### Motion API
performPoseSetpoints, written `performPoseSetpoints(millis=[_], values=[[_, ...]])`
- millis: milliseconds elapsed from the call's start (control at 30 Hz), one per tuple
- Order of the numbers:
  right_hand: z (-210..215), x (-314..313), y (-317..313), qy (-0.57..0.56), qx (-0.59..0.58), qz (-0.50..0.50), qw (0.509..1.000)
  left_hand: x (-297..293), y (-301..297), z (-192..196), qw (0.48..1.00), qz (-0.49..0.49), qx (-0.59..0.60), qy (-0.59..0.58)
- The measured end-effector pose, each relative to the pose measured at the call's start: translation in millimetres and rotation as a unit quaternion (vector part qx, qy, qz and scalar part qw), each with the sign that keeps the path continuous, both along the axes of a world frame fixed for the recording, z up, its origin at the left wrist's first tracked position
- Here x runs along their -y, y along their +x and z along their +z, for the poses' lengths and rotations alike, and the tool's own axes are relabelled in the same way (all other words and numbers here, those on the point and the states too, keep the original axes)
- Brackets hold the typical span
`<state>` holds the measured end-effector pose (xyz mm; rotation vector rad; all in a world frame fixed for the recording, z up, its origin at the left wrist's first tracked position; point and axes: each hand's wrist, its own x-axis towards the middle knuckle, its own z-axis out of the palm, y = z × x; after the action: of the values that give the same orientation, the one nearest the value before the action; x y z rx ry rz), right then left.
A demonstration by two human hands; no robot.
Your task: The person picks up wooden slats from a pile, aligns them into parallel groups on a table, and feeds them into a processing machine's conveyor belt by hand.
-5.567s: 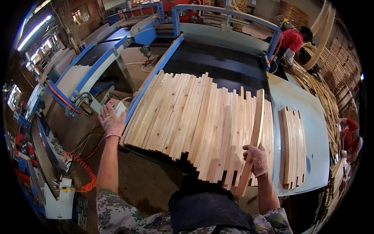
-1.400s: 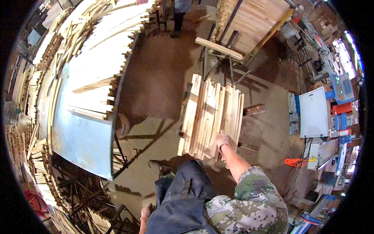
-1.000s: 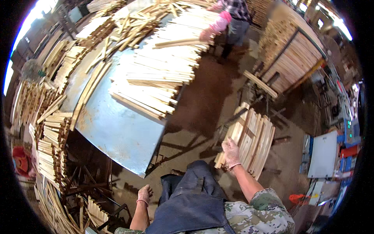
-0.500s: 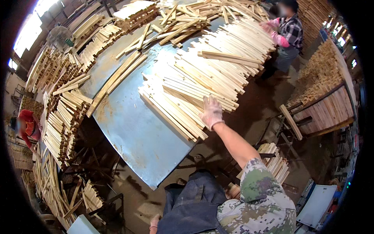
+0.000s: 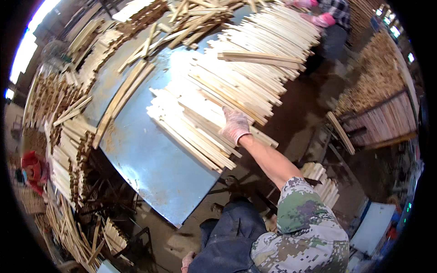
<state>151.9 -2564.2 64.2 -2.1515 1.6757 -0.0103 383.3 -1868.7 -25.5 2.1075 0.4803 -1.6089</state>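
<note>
My right hand (image 5: 236,126), in a pale work glove, reaches over the near end of a layer of light wooden strips (image 5: 191,125). Its fingers bend over a wooden strip (image 5: 265,137) whose end sticks out past my wrist, beyond its neighbours. Exactly how the fingertips grip is hidden. These strips lie side by side on a blue metal-topped table (image 5: 159,177). At the lower edge, beside my dark apron, only part of my left hand (image 5: 187,260) shows, low and away from the table; its fingers cannot be made out.
Two loose strips (image 5: 261,58) lie across the layer, and long boards (image 5: 123,102) rest at its left. A tangled heap of strips (image 5: 200,22) is at the back. Across the table stands a co-worker in pink gloves (image 5: 325,19); another, in red (image 5: 35,168), is far left. Stacked wood surrounds the table.
The view has shifted, so the table appears farther left. Under my right hand a strip now sticks out more toward the near right. The co-worker's pink-gloved hands have shifted.
</note>
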Motion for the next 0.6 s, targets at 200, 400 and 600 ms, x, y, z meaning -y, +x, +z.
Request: performPoseSetpoints(millis=[200, 400, 600], values=[[73, -160, -114, 0.069, 0.181, -0.194, 0.962, 59, 55, -39, 1.0, 0.0, -0.007, -0.011], [112, -361, -253, -0.089, 0.379, -0.435, 0.812, 139, 85, -39, 0.958, -0.221, -0.136, -0.124], [16, -515, -355, -0.077, 0.077, -0.67, 0.735, 148, 82, -33, 0.954, -0.282, -0.083, -0.064]])
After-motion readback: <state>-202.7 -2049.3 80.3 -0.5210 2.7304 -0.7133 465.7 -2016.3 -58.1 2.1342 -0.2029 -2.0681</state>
